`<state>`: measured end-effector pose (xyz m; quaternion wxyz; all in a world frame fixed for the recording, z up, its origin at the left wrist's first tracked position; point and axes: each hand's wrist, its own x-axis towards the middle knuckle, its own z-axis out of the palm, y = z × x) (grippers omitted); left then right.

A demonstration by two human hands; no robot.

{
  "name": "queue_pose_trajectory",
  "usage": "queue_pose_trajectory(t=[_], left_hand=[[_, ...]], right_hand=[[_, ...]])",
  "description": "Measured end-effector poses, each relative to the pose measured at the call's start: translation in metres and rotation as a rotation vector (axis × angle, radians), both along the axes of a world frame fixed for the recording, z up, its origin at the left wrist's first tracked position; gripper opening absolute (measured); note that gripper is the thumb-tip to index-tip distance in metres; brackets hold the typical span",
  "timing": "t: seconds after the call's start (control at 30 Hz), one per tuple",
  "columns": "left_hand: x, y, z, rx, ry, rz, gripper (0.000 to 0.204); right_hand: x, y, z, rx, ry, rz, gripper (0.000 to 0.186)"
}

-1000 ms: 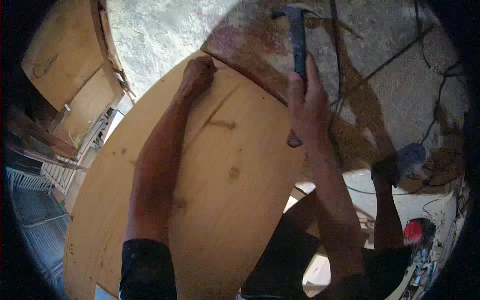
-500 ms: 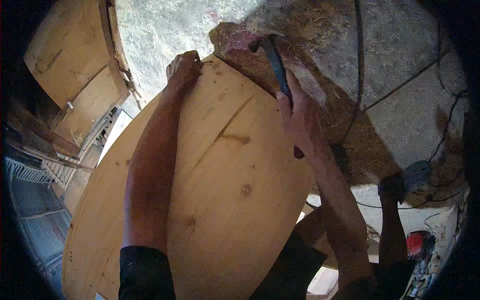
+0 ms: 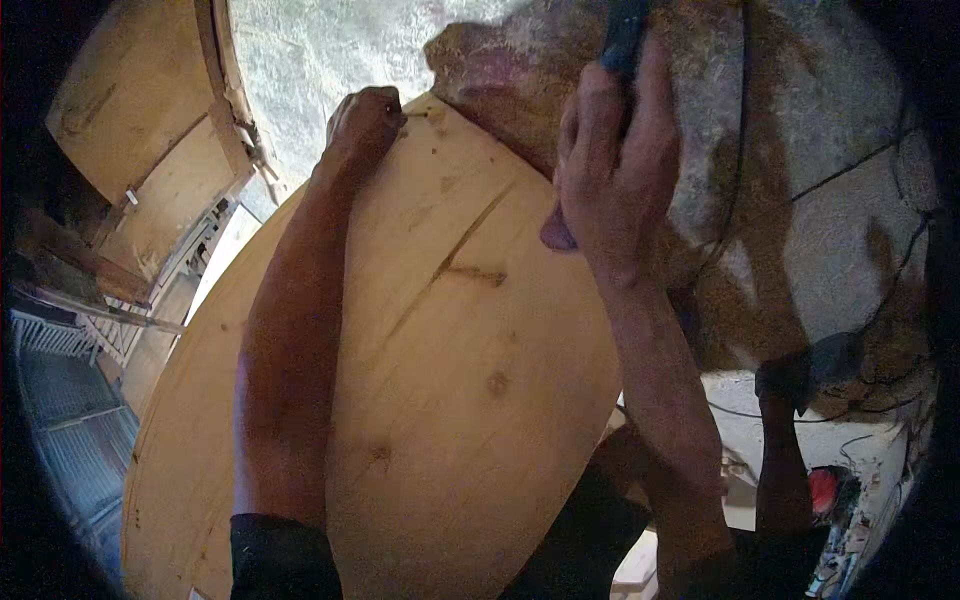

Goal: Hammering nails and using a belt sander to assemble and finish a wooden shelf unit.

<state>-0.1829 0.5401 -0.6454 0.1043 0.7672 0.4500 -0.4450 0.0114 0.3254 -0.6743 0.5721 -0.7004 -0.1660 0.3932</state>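
At the far tip of a large pale wooden board [image 3: 450, 330], my left hand [image 3: 368, 118] is closed with its fingertips pinched together. A thin nail [image 3: 416, 113] pokes out from those fingers, low against the wood; its point is hard to make out. My right hand [image 3: 625, 165] is wrapped round the handle of a hammer [image 3: 628, 30], lifted over the board's right edge. The rounded butt of the handle shows below the palm, while the hammer's head is beyond the top of the view.
Rough, stained concrete floor [image 3: 310, 60] lies past the board. A dark cable [image 3: 742, 130] runs across it on the right. Wooden panels [image 3: 140, 110] stand at the far left, above a bluish slatted piece [image 3: 75, 400]. A dark limb [image 3: 785, 440] and a red object [image 3: 823, 490] show lower right.
My right hand has swung the hammer up and to the right, taking its head out of view. My left hand keeps its place at the board's tip.
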Motion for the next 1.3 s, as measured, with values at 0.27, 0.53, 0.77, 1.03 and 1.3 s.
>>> queue_pose_trajectory(t=[0.27,0.53,0.77,1.03,1.3], left_hand=[[0.003,-0.015,-0.013,0.048,-0.048,0.021,0.013],[-0.01,-0.029,-0.03,0.326,-0.31,0.235,0.017],[0.105,-0.348,-0.01,0.06,-0.51,0.631,0.026],[0.204,-0.519,0.199,0.151,-1.15,0.832,0.027],[0.261,-0.483,0.36,-0.001,-1.45,0.91,0.021]], right_hand=[[-0.08,-0.022,-0.061,-0.064,-0.027,0.543,0.051],[0.032,-0.095,0.001,-0.23,0.269,0.116,0.049],[0.062,-0.227,0.037,-0.657,0.252,0.326,0.057],[0.132,-0.303,0.237,-0.729,-0.032,0.372,0.027],[0.246,-0.345,0.503,-0.463,-0.352,0.011,0.026]])
